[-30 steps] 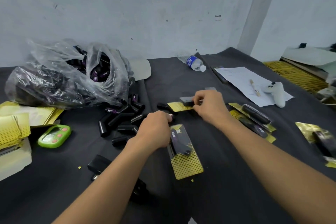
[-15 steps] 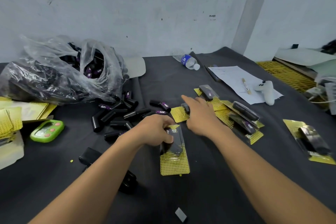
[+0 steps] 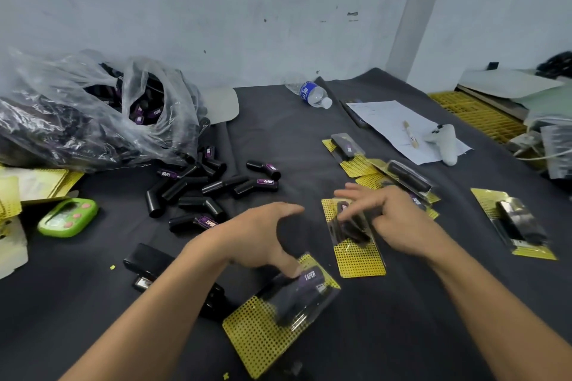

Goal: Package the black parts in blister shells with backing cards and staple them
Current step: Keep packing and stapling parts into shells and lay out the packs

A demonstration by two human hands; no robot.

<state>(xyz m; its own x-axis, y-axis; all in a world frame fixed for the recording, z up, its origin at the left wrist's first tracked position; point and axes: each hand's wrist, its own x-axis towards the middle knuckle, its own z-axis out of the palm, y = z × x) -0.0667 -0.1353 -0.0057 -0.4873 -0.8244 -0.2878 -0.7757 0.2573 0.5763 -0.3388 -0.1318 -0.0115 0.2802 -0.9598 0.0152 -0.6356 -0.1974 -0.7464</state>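
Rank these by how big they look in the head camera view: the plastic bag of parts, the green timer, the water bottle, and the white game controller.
1. plastic bag, by far the largest.
2. green timer.
3. water bottle and white controller look alike; both lie farther from the camera, so I won't rank them.

A: State the change at the left hand (image 3: 257,235).
B: It has drawn the near pack (image 3: 280,309) toward the camera; the card now lies tilted, a fingertip on its shell.
A: And the right hand (image 3: 390,219)?
B: It has pulled back onto a second pack (image 3: 353,235), fingers spread over it.
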